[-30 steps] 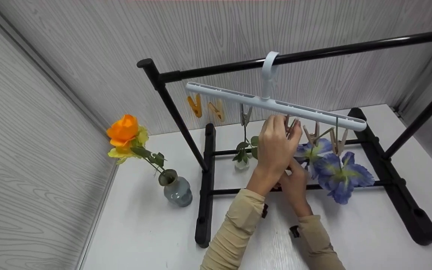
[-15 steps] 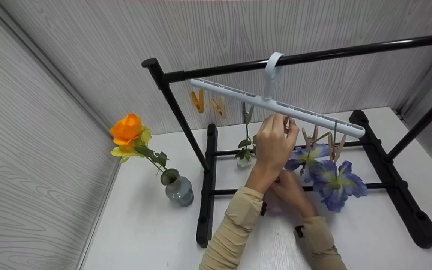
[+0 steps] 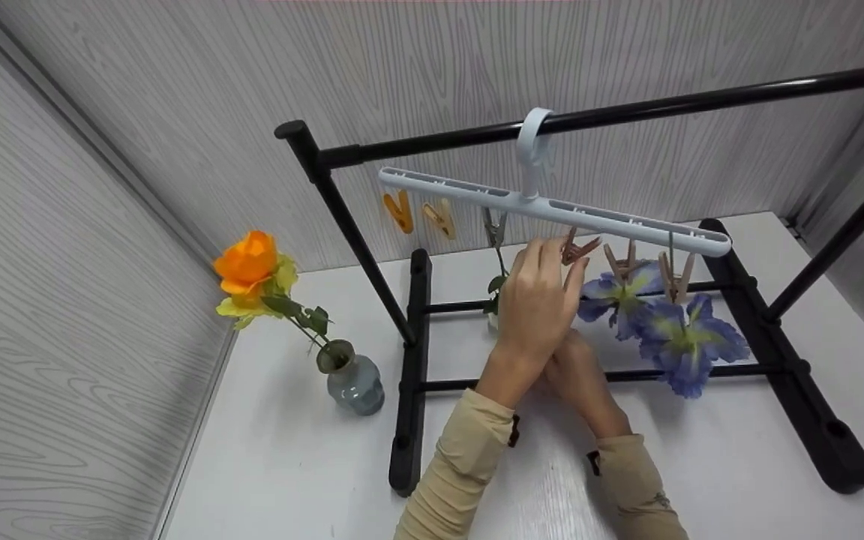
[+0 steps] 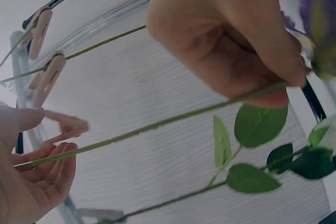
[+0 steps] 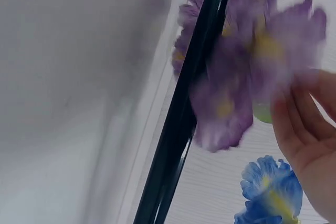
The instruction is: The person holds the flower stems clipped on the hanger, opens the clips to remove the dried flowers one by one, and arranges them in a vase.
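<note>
My left hand (image 3: 537,304) is up under the pale blue hanger (image 3: 634,225), beside a pinkish clothespin (image 3: 574,251). In the left wrist view its fingers are loosely bent with a green flower stem (image 4: 152,127) lying across them, and the thumb is at the handle of the clothespin (image 4: 68,124). Lower along that stem, my right hand (image 4: 226,40) pinches it close below a purple flower (image 4: 323,35). The right wrist view has my right hand (image 5: 310,135) at the blurred purple blooms (image 5: 226,98). In the head view my left arm partly hides the right hand (image 3: 578,375).
Two violet irises (image 3: 691,345) hang from clothespins (image 3: 676,277) at right. Orange clips (image 3: 400,212) and a grey clip holding a leafy stem hang at left. A black rack (image 3: 417,375) surrounds the work. An orange flower (image 3: 248,262) stands in a glass vase (image 3: 357,382) at left.
My left hand has moved slightly down and left, so the pinkish clothespin now shows above its fingers. The hanger has tilted and swung back, its clips and irises with it.
</note>
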A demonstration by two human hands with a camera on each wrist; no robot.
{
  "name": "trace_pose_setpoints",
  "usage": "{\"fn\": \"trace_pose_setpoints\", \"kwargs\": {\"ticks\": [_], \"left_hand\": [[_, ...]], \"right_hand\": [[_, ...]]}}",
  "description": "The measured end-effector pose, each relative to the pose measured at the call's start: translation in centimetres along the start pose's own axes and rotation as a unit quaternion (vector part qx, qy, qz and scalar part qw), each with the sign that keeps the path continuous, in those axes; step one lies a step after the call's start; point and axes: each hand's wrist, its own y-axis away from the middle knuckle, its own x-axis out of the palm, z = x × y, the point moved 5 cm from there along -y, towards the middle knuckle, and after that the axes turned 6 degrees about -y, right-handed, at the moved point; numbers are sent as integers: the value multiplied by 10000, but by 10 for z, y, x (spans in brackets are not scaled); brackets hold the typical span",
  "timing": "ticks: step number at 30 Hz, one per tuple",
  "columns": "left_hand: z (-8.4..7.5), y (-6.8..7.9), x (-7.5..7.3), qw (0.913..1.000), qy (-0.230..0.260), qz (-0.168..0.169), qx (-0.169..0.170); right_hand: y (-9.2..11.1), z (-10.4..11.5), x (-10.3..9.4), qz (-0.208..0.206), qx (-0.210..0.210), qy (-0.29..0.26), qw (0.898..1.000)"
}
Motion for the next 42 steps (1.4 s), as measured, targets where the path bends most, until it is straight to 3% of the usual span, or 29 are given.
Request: {"fn": "trace_pose_setpoints", "kwargs": {"ticks": [5,9,12,15,18,21,23,31,37,42], "left_hand": [[12,6,-23,9928,-1024,196,593],[28,18,-39,9805,-1556,526,1080],[39,29,-45,9740,-1625,882,1311],[43,43,-41,9641,-1847,1265,1432],[40,57,-27,9500,-2321,1517,1436],[38,70,-14,9396,-2730,1581,1330],[36,77,-7,9377,-2842,1549,1261],[36,91,12,9455,-2731,1312,1189],[39,94,21,9654,-2053,1192,1077],[47,100,23,9799,-1340,1327,651]], "right_hand": [[-5,1,-10,-804,-628,180,9946],[-7,1,-18,-1275,-631,212,9896],[-8,1,-24,-1466,-670,261,9866],[-8,2,-26,-1538,-844,364,9838],[-8,2,-26,-1506,-1073,527,9813],[-8,5,-22,-1378,-1269,662,9801],[-7,8,-19,-1307,-1351,653,9800],[-2,27,-8,-1297,-1836,594,9726],[0,33,-6,-1383,-2140,387,9662],[-1,33,-4,-1343,-2052,340,9689]]}}
